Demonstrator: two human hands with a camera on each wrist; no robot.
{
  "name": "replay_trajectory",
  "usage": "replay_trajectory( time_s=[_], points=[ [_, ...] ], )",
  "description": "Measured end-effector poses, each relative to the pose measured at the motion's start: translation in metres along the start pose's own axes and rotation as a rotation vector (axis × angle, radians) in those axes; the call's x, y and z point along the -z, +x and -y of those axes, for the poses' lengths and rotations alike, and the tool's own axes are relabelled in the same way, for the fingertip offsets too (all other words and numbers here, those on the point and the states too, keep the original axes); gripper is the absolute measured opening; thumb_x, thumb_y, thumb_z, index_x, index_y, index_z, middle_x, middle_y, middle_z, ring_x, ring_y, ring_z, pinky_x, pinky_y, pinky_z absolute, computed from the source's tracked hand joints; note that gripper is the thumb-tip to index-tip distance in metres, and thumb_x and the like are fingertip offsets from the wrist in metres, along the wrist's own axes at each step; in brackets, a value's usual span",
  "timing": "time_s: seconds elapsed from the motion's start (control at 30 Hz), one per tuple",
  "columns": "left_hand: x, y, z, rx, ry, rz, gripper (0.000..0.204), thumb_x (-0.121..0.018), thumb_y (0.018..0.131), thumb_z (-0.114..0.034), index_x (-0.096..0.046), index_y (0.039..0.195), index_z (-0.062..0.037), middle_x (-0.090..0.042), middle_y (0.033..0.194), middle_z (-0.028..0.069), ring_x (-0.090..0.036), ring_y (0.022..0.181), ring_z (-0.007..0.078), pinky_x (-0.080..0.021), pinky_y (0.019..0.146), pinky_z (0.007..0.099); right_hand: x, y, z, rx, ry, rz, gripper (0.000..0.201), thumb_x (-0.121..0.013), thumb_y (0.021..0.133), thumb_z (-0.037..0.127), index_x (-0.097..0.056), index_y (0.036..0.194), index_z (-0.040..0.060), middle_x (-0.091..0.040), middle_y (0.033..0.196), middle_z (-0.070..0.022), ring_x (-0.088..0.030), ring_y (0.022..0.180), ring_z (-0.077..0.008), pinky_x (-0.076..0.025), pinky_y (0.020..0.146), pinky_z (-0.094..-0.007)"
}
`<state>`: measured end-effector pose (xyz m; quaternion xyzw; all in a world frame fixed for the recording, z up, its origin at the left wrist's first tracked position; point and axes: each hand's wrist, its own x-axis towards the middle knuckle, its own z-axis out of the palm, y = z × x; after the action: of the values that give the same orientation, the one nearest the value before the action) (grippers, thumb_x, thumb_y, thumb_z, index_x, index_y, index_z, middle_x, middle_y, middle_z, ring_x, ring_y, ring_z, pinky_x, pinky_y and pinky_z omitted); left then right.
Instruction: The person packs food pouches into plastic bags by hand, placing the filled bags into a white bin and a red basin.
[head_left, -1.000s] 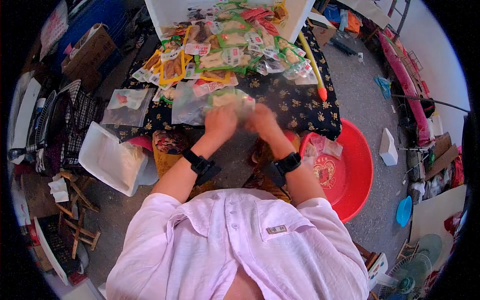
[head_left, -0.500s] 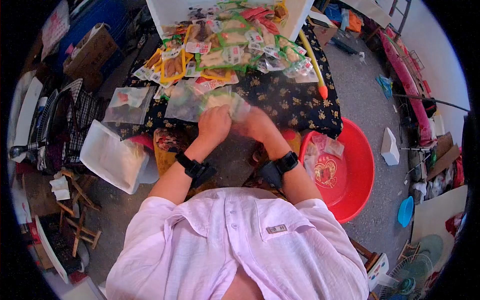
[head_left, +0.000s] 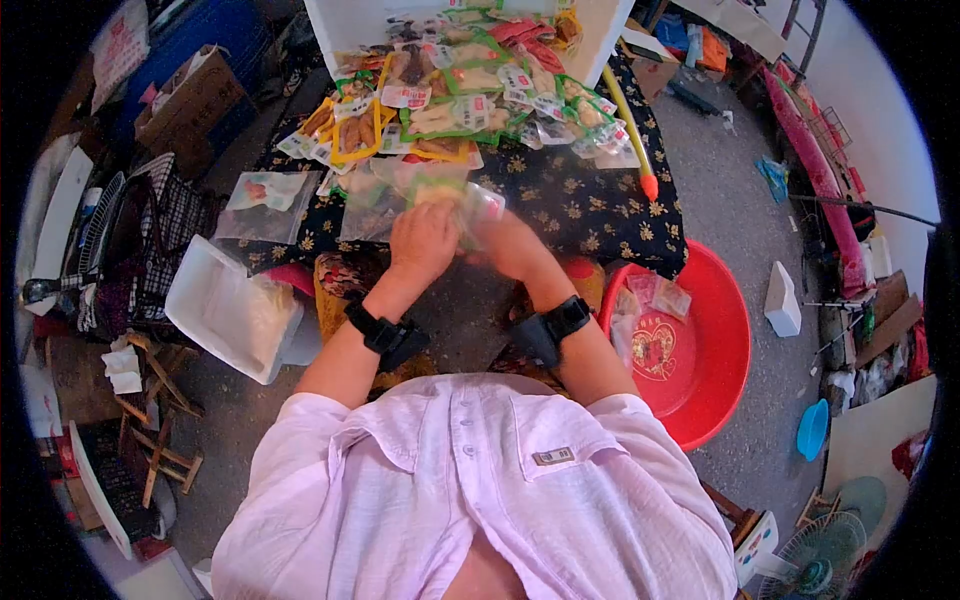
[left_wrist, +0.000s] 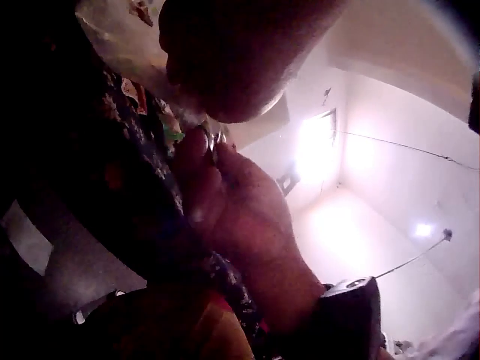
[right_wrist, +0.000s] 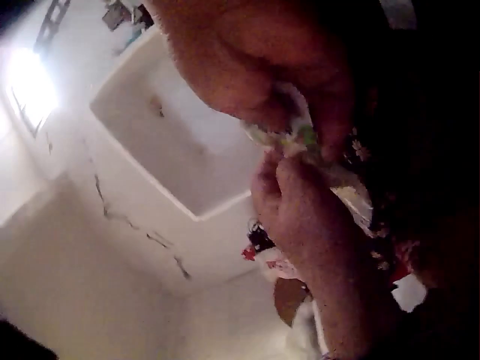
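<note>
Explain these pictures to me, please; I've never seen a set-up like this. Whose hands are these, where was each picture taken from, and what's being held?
There is no robot here, only a person in a pale shirt, working bare-handed. The wide, round-edged picture comes from a camera worn on the head, looking forward and down. The two dim ones come from the left-wrist camera and the right-wrist camera, each looking at that hand's work.

The left hand and right hand together grip a green-edged packet; blur hides its details. Ahead of them is a dark flowered cloth. On it lie a pile of food packets and a long yellow stick with an orange tip. A white box stands at the far side.
</note>
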<state>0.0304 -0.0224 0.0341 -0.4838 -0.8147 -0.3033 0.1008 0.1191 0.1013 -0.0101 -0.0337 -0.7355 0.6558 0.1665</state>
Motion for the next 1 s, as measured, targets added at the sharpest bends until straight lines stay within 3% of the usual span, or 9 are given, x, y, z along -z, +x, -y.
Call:
replay_trajectory(
  time_s=[0.07, 0.37, 0.43, 0.5, 0.57, 0.67, 0.73, 0.87, 1.0],
  points=[
    [0.002, 0.002, -0.002, -0.038, -0.012, 0.018, 0.021, -0.045, 0.071, -0.014, -0.052, 0.088, -0.0038, -0.054, 0.079, 0.0154, -0.051, 0.075, 0.0327, -0.041, 0.065, 0.0408, 0.000, -0.004, 0.026, -0.538, 0.539, 0.005, 0.028, -0.044, 0.079, 0.009, -0.042, 0.106, 0.0104, -0.053, 0.090, -0.0052, -0.055, 0.070, -0.0184, -0.048, 0.054, -0.0315],
    [-0.001, -0.008, -0.013, -0.117, -0.031, 0.112, 0.020, -0.046, 0.070, -0.012, -0.052, 0.086, -0.0033, -0.052, 0.074, 0.0136, -0.049, 0.073, 0.0323, -0.039, 0.066, 0.0400, -0.020, 0.002, -0.008, -0.350, 0.945, -0.247, 0.024, -0.045, 0.078, 0.010, -0.044, 0.102, 0.0099, -0.052, 0.088, -0.0035, -0.053, 0.074, -0.0151, -0.047, 0.055, -0.0271],
    [0.002, -0.008, -0.015, -0.117, -0.059, 0.074, 0.020, -0.046, 0.069, -0.012, -0.052, 0.086, -0.0031, -0.051, 0.075, 0.0136, -0.049, 0.073, 0.0322, -0.039, 0.065, 0.0400, -0.012, 0.002, -0.026, -0.031, 0.213, -0.134, 0.024, -0.046, 0.078, 0.011, -0.044, 0.102, 0.0100, -0.052, 0.087, -0.0030, -0.053, 0.074, -0.0137, -0.047, 0.054, -0.0264],
    [0.001, -0.010, -0.016, -0.101, -0.043, 0.038, 0.019, -0.047, 0.069, -0.011, -0.052, 0.086, -0.0031, -0.051, 0.075, 0.0143, -0.049, 0.073, 0.0324, -0.040, 0.065, 0.0401, -0.010, 0.003, -0.029, -0.049, 0.178, -0.143, 0.023, -0.047, 0.077, 0.012, -0.044, 0.101, 0.0099, -0.052, 0.085, -0.0026, -0.052, 0.072, -0.0127, -0.046, 0.052, -0.0256],
    [-0.001, -0.011, -0.017, -0.088, -0.051, 0.059, 0.019, -0.047, 0.069, -0.011, -0.052, 0.086, -0.0032, -0.051, 0.076, 0.0147, -0.049, 0.073, 0.0325, -0.040, 0.064, 0.0402, -0.012, 0.005, -0.020, -0.403, 0.841, -0.272, 0.023, -0.048, 0.076, 0.013, -0.045, 0.099, 0.0097, -0.052, 0.081, -0.0024, -0.052, 0.069, -0.0122, -0.045, 0.048, -0.0247],
    [-0.009, -0.012, -0.016, -0.064, -0.072, 0.118, 0.018, -0.046, 0.069, -0.011, -0.052, 0.084, -0.0035, -0.052, 0.076, 0.0148, -0.049, 0.074, 0.0326, -0.040, 0.063, 0.0406, -0.016, 0.017, -0.035, -0.183, 0.733, -0.310, 0.021, -0.050, 0.075, 0.014, -0.046, 0.095, 0.0077, -0.053, 0.078, -0.0034, -0.052, 0.059, -0.0119, -0.042, 0.043, -0.0235],
    [-0.013, -0.012, -0.016, -0.054, -0.057, 0.083, 0.017, -0.046, 0.069, -0.011, -0.052, 0.083, -0.0036, -0.052, 0.075, 0.0148, -0.049, 0.074, 0.0325, -0.040, 0.063, 0.0409, -0.008, 0.011, -0.039, 0.004, 0.202, -0.214, 0.020, -0.050, 0.074, 0.013, -0.048, 0.093, 0.0061, -0.054, 0.077, -0.0040, -0.051, 0.055, -0.0128, -0.042, 0.042, -0.0235],
    [-0.021, -0.004, -0.015, -0.018, -0.036, 0.192, 0.017, -0.046, 0.069, -0.010, -0.052, 0.083, -0.0037, -0.052, 0.075, 0.0146, -0.049, 0.074, 0.0324, -0.040, 0.063, 0.0413, 0.032, 0.006, -0.009, -0.456, 0.362, -0.233, 0.017, -0.049, 0.074, 0.013, -0.050, 0.088, 0.0046, -0.056, 0.073, -0.0043, -0.051, 0.052, -0.0138, -0.042, 0.045, -0.0237],
    [-0.036, -0.002, -0.021, -0.026, -0.071, 0.186, 0.016, -0.045, 0.069, -0.011, -0.052, 0.081, -0.0039, -0.052, 0.075, 0.0145, -0.049, 0.072, 0.0334, -0.040, 0.062, 0.0425, 0.027, 0.011, 0.028, -0.330, -0.414, -0.301, 0.016, -0.050, 0.074, 0.015, -0.054, 0.085, 0.0035, -0.056, 0.068, -0.0053, -0.052, 0.052, -0.0145, -0.040, 0.043, -0.0245]
  ],
)
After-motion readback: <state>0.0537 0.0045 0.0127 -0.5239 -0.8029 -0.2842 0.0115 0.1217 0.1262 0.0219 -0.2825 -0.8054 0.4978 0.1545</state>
